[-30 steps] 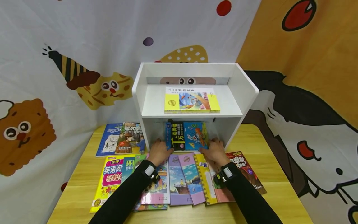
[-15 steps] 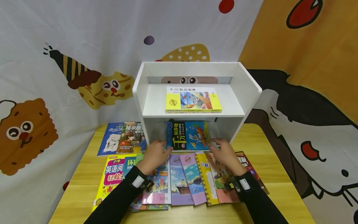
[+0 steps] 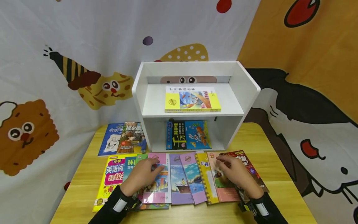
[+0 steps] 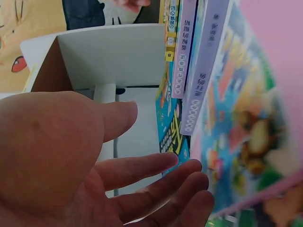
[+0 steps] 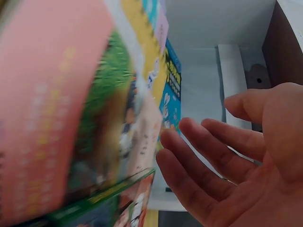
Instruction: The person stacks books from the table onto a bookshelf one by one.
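Note:
My left hand hovers over the left part of the front row of books, its fingers relaxed and holding nothing. Nearest it is a pink-covered book. Above a salmon-coloured book my right hand is likewise loosely spread, with nothing in its grasp. On the lower shelf of the small white bookcase lies a black-and-blue picture book, apart from both hands. Both wrist views show the fingers spread beside the book covers, with the left hand and right hand facing the bookcase.
A yellow book lies on the upper shelf. Left of the bookcase are a blue book and a detective-cover book. Two purple books and a yellow book fill the row's middle. A dark red book ends it.
Both hands have left the black-and-blue book on the lower shelf and drawn back towards the person, moving apart over the front row. That book stays on the shelf.

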